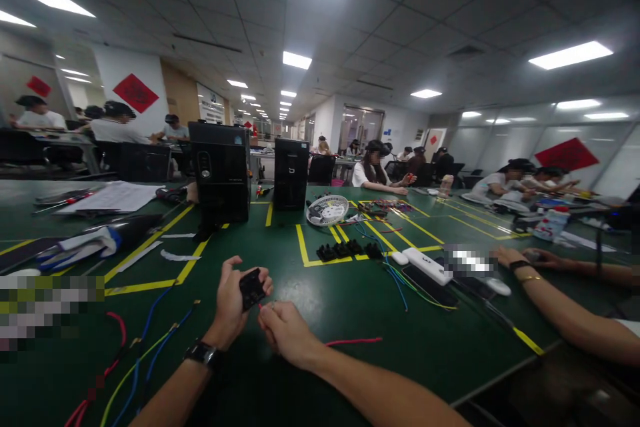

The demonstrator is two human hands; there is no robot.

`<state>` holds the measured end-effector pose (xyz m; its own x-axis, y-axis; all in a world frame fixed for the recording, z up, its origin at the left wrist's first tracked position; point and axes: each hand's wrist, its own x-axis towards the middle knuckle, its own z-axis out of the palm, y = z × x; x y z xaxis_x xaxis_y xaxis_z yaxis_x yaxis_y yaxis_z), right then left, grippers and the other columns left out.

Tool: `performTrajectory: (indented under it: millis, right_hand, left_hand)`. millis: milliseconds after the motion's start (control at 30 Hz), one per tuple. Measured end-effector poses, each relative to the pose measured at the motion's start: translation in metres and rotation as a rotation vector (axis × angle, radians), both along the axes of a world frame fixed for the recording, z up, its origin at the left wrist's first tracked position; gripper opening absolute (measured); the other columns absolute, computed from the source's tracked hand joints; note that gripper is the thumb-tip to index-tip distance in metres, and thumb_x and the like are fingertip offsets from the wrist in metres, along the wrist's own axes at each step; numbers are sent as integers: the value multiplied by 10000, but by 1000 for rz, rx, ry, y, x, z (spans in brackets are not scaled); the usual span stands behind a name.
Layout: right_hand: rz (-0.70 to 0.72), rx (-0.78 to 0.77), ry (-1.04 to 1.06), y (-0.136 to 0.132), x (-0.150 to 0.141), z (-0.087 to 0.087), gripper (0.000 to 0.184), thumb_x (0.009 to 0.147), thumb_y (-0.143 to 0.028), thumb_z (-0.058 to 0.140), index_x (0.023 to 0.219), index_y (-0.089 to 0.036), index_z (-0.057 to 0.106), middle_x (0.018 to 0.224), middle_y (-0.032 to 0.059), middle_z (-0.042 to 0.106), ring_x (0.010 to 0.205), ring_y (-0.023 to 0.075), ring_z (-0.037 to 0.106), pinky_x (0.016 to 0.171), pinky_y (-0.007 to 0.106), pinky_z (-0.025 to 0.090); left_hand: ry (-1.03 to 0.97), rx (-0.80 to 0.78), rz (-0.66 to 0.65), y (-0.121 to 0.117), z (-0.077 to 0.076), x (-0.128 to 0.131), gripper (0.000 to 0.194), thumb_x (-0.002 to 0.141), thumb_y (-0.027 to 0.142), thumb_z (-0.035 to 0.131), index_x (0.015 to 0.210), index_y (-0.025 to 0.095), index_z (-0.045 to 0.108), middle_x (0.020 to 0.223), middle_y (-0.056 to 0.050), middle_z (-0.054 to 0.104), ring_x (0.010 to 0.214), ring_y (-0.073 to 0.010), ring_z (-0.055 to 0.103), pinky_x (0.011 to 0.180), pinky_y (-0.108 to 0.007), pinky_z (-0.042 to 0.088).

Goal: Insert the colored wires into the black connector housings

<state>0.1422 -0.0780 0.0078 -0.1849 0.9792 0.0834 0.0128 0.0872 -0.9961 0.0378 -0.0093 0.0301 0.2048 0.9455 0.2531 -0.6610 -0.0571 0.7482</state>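
My left hand (231, 303), with a dark watch on its wrist, is closed around a small black plastic block (253, 288) and holds it up above the green table. Close beside it, my right hand (286, 330) pinches a red wire (354, 341), whose tip shows at the block's lower edge. Whether the tip sits inside the block cannot be made out. The wire's other end sticks out to the right past my right wrist. Similar black blocks (345, 250) stand in a row farther back on the table.
Blue, red and yellow-green wires (145, 340) lie at left, near white-and-blue gloves (83, 247). Two black computer towers (220, 173) stand at the back beside a white round basket (327, 210). A white power bank (427, 265) lies at right, near another person's arms (550, 293).
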Motion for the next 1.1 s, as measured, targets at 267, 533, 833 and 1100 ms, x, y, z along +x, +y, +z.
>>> performTrajectory:
  millis: [267, 533, 833, 1100]
  right_hand:
    - [20, -3, -39, 5, -5, -6, 291, 893, -347, 390, 655, -186, 434, 439, -90, 355, 377, 52, 302, 401, 193, 217]
    - [-32, 19, -33, 5, -4, -3, 305, 886, -361, 403, 641, -183, 430, 451, -87, 360, 392, 52, 304, 411, 194, 222]
    - [-86, 5, -27, 7, 1, 5, 290, 875, -374, 421, 671, -175, 470, 421, -93, 347, 378, 54, 283, 421, 200, 192]
    - [-83, 77, -51, 6, -5, 0, 338, 884, -433, 416, 655, -184, 426, 464, -90, 323, 401, 53, 284, 432, 200, 201]
  left_hand:
    - [-36, -84, 18, 1, -3, 0, 378, 714, 131, 446, 1020, 297, 299, 624, 40, 519, 501, -188, 541, 474, -319, 446]
    - [-109, -238, 23, 0, 6, 7, 383, 685, 116, 444, 1010, 262, 306, 631, 25, 502, 461, -171, 520, 438, -281, 420]
    - [-29, 28, 97, 1, 2, 3, 234, 771, 186, 432, 941, 290, 310, 617, 56, 531, 515, -130, 521, 502, -234, 427]
    - [-84, 20, 27, -2, 9, 2, 226, 786, 222, 421, 958, 283, 288, 592, 56, 510, 511, -154, 525, 503, -278, 439]
